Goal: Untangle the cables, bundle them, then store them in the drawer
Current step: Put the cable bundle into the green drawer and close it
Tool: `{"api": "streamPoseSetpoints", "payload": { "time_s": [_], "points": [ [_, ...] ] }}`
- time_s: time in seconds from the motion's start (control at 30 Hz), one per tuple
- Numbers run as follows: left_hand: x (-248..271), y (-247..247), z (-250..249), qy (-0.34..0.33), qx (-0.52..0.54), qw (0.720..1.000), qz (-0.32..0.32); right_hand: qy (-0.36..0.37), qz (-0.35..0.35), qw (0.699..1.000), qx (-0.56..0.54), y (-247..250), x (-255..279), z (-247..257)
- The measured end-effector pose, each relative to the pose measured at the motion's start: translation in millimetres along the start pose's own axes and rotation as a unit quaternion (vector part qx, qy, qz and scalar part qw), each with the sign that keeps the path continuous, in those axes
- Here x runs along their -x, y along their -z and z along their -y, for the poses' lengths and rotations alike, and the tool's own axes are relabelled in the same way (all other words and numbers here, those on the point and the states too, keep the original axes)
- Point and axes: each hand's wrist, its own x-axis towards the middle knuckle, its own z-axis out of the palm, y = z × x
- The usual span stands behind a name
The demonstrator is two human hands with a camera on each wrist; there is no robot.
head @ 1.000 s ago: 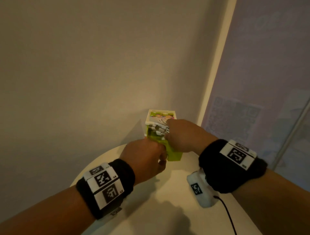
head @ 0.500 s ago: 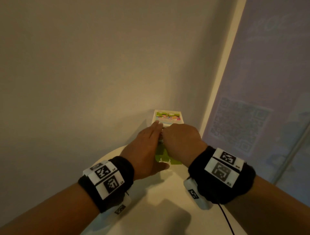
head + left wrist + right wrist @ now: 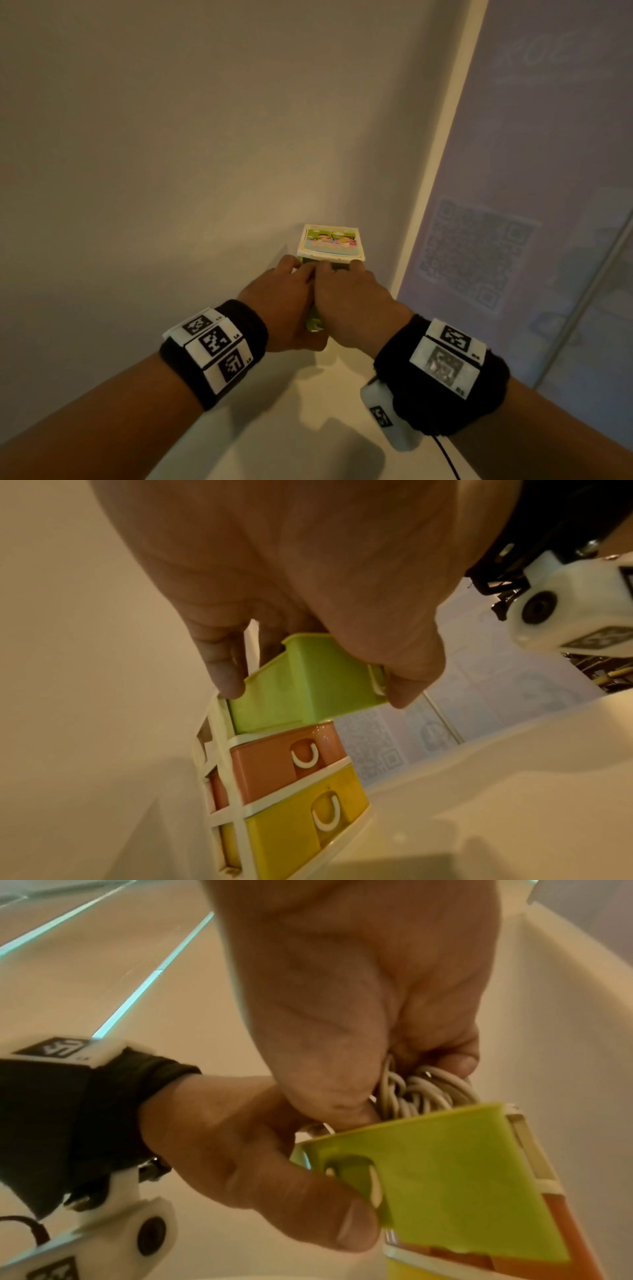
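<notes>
**Two hands crowded at the green drawer**

Three drawers sit stacked in a small white cabinet at the far edge of your tabletop, tight against the wall and close to the glass panel on the right, so you have little room behind or beside it. The green drawer on top is pulled out toward you; the orange drawer and yellow drawer below are closed.

Your left hand grips the green drawer, fingers along its left side and thumb at the front handle. Your right hand is curled round the white cables, a coiled bundle held just over the drawer's open top, touching its rim.
</notes>
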Motion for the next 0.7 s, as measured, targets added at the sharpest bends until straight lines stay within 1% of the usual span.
{"api": "streamPoseSetpoints", "payload": {
  "time_s": [0.1,0.17,0.3,0.37,0.43,0.5,0.53,0.6,0.7],
  "points": [
    [3.4,-3.4,-3.4,0.015,0.043,0.999,-0.006,-0.008,-0.001,0.999,-0.041,-1.6,-2.3,0.9],
    [5.4,-9.9,-2.6,0.02,0.065,0.998,-0.009,-0.014,-0.015,0.999,-0.05,-4.0,-6.7,0.2],
    [8.6,-15.0,-2.2,0.004,0.019,1.0,-0.014,-0.038,-0.046,0.997,-0.059,-14.2,-17.4,-2.5],
    [7.7,-14.9,-0.5,0.012,0.019,1.0,-0.007,-0.024,-0.039,0.996,-0.071,-19.0,-19.7,-4.5],
    [5.7,-14.7,-0.7,0.012,0.006,1.0,-0.006,0.003,-0.007,0.997,-0.076,-20.1,-19.3,-8.5],
    [5.3,-12.7,-2.2,0.016,-0.008,1.0,-0.001,0.023,0.013,0.993,-0.112,-21.4,-17.4,-14.9],
    [5.9,-11.2,-3.2,0.02,-0.01,1.0,-0.002,0.026,0.011,0.99,-0.14,-22.5,-14.8,-18.9],
    [7.0,-8.5,-3.2,0.021,-0.021,1.0,-0.01,0.029,-0.017,0.984,-0.173,-22.1,-5.4,-24.3],
    [7.6,-7.8,-1.4,0.015,-0.036,0.999,-0.017,0.061,-0.053,0.986,-0.144,-24.1,10.3,-24.0]
  ]
}}
